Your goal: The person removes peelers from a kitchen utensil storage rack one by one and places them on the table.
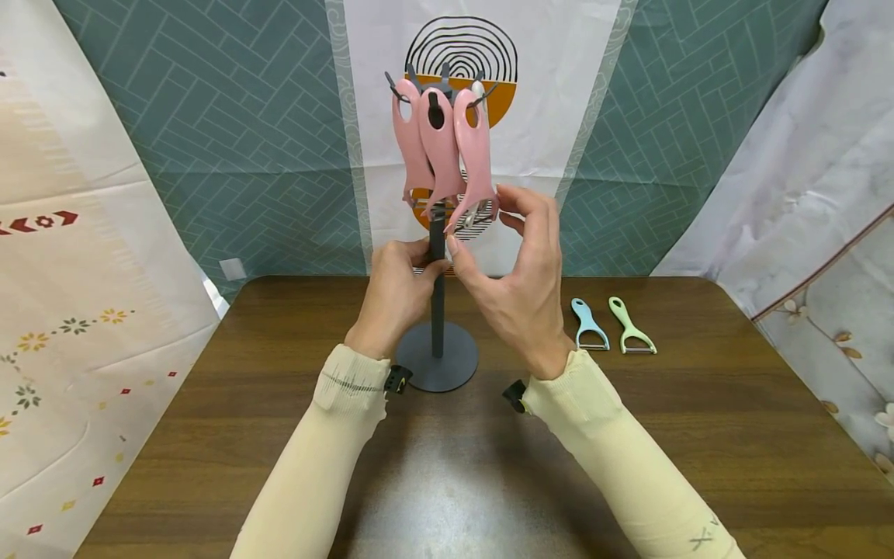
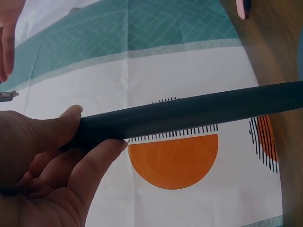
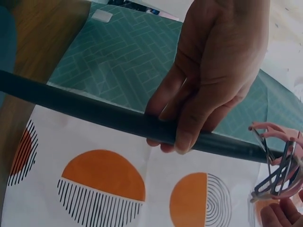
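In the head view, a dark grey stand [image 1: 438, 310] rises from a round base, with hooks at its top. Three pink Y-shaped peelers hang there side by side: a left peeler [image 1: 412, 151], a middle peeler [image 1: 441, 151] and a right peeler [image 1: 478, 151]. Behind the right one shows a white handle [image 1: 478, 88]. My left hand [image 1: 396, 291] grips the pole below the peelers; thumb and fingers wrap the pole [image 2: 189, 111] in the left wrist view. My right hand [image 1: 520, 279] holds the right pink peeler's lower prongs between thumb and forefinger.
To the right of the stand, a blue peeler [image 1: 585, 318] and a green peeler [image 1: 626, 322] lie on the brown wooden table [image 1: 663, 450]. A patterned cloth [image 1: 258, 155] hangs behind the table, with light curtains on both sides.
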`<action>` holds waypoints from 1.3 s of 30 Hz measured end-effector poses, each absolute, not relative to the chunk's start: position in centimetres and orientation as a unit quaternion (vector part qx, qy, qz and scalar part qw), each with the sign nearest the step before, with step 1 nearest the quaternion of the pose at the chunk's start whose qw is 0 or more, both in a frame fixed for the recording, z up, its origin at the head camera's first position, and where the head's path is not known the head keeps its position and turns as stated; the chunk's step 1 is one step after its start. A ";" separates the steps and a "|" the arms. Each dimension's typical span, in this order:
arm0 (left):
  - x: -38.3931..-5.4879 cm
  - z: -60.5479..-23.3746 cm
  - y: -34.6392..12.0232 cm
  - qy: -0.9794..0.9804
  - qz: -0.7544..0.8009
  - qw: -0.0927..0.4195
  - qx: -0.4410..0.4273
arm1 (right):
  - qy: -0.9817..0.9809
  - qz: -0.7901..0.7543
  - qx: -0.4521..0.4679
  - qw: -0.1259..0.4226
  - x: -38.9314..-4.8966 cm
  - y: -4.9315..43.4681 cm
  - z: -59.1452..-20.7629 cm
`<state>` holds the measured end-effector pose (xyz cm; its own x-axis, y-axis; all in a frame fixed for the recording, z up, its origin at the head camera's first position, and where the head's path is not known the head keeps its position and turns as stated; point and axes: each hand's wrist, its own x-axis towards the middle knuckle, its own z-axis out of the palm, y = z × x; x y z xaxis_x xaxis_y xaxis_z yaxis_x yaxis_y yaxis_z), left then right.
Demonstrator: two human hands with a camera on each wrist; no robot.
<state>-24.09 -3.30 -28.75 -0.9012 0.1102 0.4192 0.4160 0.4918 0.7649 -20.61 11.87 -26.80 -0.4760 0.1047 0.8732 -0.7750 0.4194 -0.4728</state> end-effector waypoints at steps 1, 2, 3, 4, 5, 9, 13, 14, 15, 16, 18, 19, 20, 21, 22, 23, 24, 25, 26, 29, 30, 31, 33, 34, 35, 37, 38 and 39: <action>-24.1 -28.8 -3.3 -0.849 -0.478 0.160 -0.155 | -0.709 0.484 0.237 0.455 -20.6 11.8 -26.8; -24.1 -28.8 -3.3 -0.850 -0.477 0.161 -0.155 | -0.708 0.486 0.236 0.454 -20.6 11.7 -26.8; -24.1 -28.8 -3.3 -0.850 -0.476 0.162 -0.156 | -0.708 0.487 0.235 0.454 -20.6 11.6 -26.8; -24.1 -28.8 -3.3 -0.851 -0.473 0.163 -0.156 | -0.708 0.488 0.234 0.454 -20.6 11.5 -26.8; -24.1 -28.8 -3.3 -0.852 -0.471 0.164 -0.157 | -0.709 0.486 0.235 0.454 -20.6 11.5 -26.8; -24.1 -28.8 -3.3 -0.854 -0.466 0.168 -0.159 | -0.707 0.485 0.234 0.458 -20.5 11.1 -26.7; -24.1 -28.7 -3.4 -0.856 -0.461 0.168 -0.161 | -0.704 0.484 0.227 0.467 -20.5 10.8 -26.4; -24.1 -28.7 -3.3 -0.856 -0.462 0.168 -0.161 | -0.704 0.482 0.225 0.470 -20.5 10.7 -26.3; -24.1 -28.8 -3.3 -0.856 -0.462 0.168 -0.160 | -0.704 0.481 0.222 0.473 -20.5 10.6 -26.3; -24.1 -28.8 -3.3 -0.856 -0.462 0.167 -0.160 | -0.704 0.481 0.218 0.475 -20.6 10.6 -26.2; -24.1 -28.8 -3.3 -0.855 -0.464 0.167 -0.158 | -0.704 0.482 0.210 0.478 -20.6 10.4 -26.1; -24.1 -28.8 -3.3 -0.855 -0.464 0.168 -0.158 | -0.705 0.482 0.206 0.478 -20.6 10.4 -26.0; -24.1 -28.8 -3.3 -0.856 -0.464 0.168 -0.157 | -0.706 0.480 0.204 0.480 -20.6 10.3 -26.0; -24.2 -28.8 -3.3 -0.856 -0.462 0.169 -0.157 | -0.707 0.480 0.201 0.479 -20.6 10.3 -25.9; -24.2 -28.8 -3.3 -0.856 -0.462 0.170 -0.158 | -0.708 0.479 0.200 0.479 -20.6 10.3 -25.9; -24.2 -28.8 -3.3 -0.856 -0.462 0.170 -0.157 | -0.709 0.478 0.198 0.479 -20.6 10.2 -25.9; -24.2 -28.8 -3.3 -0.856 -0.462 0.170 -0.156 | -0.710 0.478 0.197 0.478 -20.6 10.2 -25.9; -24.2 -28.8 -3.3 -0.856 -0.462 0.170 -0.156 | -0.711 0.475 0.197 0.479 -20.6 10.2 -25.9; -24.2 -28.8 -3.3 -0.856 -0.462 0.170 -0.155 | -0.712 0.476 0.196 0.478 -20.6 10.2 -25.9; -24.2 -28.8 -3.3 -0.854 -0.466 0.170 -0.155 | -0.715 0.471 0.192 0.480 -20.5 10.1 -25.8; -24.1 -28.8 -3.3 -0.854 -0.466 0.170 -0.155 | -0.715 0.471 0.191 0.480 -20.5 10.1 -25.8; -24.1 -28.8 -3.3 -0.854 -0.467 0.169 -0.156 | -0.715 0.470 0.191 0.481 -20.5 10.0 -25.8; -24.1 -28.8 -3.4 -0.854 -0.467 0.170 -0.156 | -0.715 0.467 0.191 0.484 -20.5 10.0 -25.8; -24.1 -28.8 -3.4 -0.854 -0.466 0.170 -0.157 | -0.714 0.468 0.192 0.485 -20.5 10.0 -25.7; -24.0 -28.8 -3.4 -0.854 -0.466 0.170 -0.157 | -0.712 0.469 0.193 0.486 -20.5 10.0 -25.7; -24.0 -28.8 -3.4 -0.854 -0.465 0.172 -0.159 | -0.709 0.471 0.196 0.487 -20.5 9.9 -25.7; -24.0 -28.8 -3.4 -0.854 -0.464 0.174 -0.160 | -0.708 0.473 0.197 0.487 -20.5 9.9 -25.7; -24.1 -28.8 -3.4 -0.853 -0.463 0.176 -0.162 | -0.707 0.474 0.198 0.487 -20.5 9.9 -25.7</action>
